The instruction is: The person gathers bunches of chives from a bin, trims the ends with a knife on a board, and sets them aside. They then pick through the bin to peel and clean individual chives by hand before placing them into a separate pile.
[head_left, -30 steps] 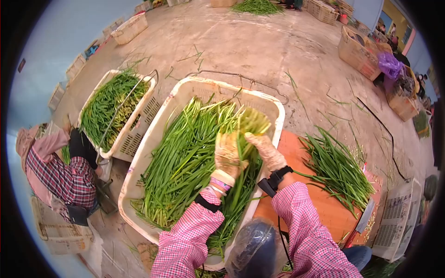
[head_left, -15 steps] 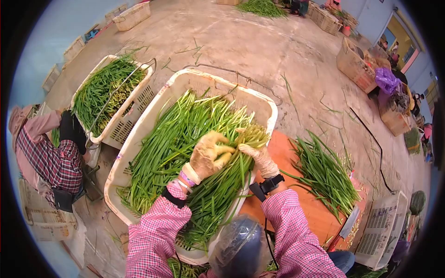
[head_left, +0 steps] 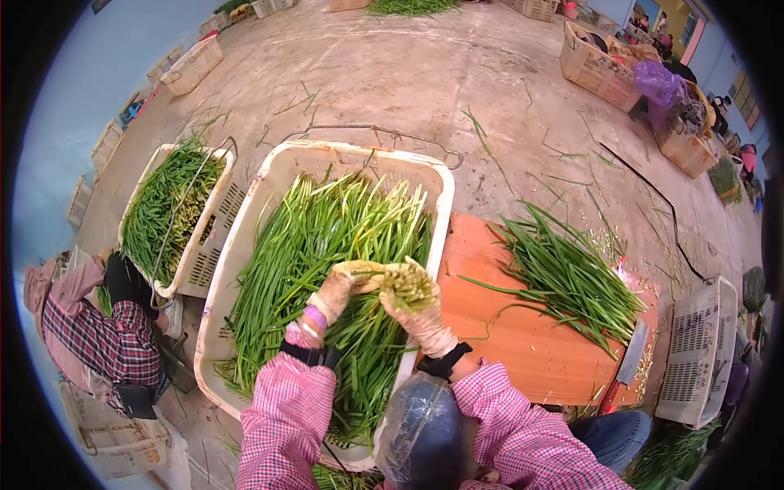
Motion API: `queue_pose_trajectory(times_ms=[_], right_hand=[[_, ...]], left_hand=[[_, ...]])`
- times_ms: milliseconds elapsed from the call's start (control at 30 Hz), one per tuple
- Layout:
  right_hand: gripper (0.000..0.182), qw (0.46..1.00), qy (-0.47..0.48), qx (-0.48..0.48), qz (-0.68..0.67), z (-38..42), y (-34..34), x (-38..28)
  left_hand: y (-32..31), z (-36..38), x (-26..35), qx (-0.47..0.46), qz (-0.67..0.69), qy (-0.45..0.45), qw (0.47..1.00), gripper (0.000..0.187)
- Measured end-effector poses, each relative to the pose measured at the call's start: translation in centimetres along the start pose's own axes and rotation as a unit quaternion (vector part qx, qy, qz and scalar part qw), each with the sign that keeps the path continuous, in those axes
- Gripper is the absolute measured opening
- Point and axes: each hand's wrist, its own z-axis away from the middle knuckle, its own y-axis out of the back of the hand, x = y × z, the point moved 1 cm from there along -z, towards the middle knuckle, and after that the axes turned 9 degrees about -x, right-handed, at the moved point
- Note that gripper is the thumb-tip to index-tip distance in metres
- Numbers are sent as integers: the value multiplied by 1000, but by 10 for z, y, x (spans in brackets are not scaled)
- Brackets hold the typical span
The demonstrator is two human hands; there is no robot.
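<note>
My gloved right hand (head_left: pixel 420 320) is closed around a bunch of long green chives (head_left: pixel 408 286), its pale cut stem ends turned up toward me. Against the bunch's left side is my gloved left hand (head_left: pixel 336 292), fingers bent and pinching at its stems. Both hands are above a large white plastic crate (head_left: pixel 216 318) filled with more loose chives (head_left: pixel 286 245). The bunch's leaves hang down into the crate, partly hidden by my hands and wrists.
To the right, an orange board (head_left: pixel 482 327) bears a pile of chives (head_left: pixel 563 278) and a knife (head_left: pixel 633 355). A smaller crate (head_left: pixel 196 261) of greens is at left, near a seated person (head_left: pixel 106 335). Another white crate (head_left: pixel 698 351) stands at far right.
My right hand has moved left and tilted the bunch, so its cut ends now face me. My left hand has closed in on the stems. The whole view has shifted.
</note>
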Motion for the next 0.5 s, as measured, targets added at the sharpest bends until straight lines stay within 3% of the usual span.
queue_pose_trajectory(times_ms=[33,67,100,167,233,300,333,367,433,467,500], right_hand=[[65,979,-23,29,-203,5,-5,-3],[55,979,6,8,-204,4,-7,-8],[46,978,32,-12,-206,5,-7,-12],[39,996,-4,-32,-81,5,-2,-1],[39,997,18,-59,-50,7,-6,-12],[37,987,-8,-100,-123,10,-13,-33],[38,983,-10,-123,-139,12,-15,-51],[40,986,75,-144,-47,11,-17,-78],[44,946,230,-182,138,19,-25,-130],[40,966,176,-166,87,29,-30,-145],[39,982,108,-157,-18,33,-29,-167]], left_hand=[[-2,-9,5,13,82,44,996,26],[-14,-22,10,63,-58,-114,990,25],[-17,-29,16,60,-235,-107,964,32],[-18,-53,24,-78,-383,-218,894,28],[-3,-86,-25,-260,-334,-130,897,29],[17,-94,-82,-286,-547,-358,701,26],[29,-97,-100,-293,-534,-310,730,26],[25,-88,-81,-292,-551,-216,751,24],[9,-73,-77,-252,-630,-200,706,26],[13,-74,-97,-230,-652,-212,691,28],[18,-75,-116,-244,-476,-189,823,27]])
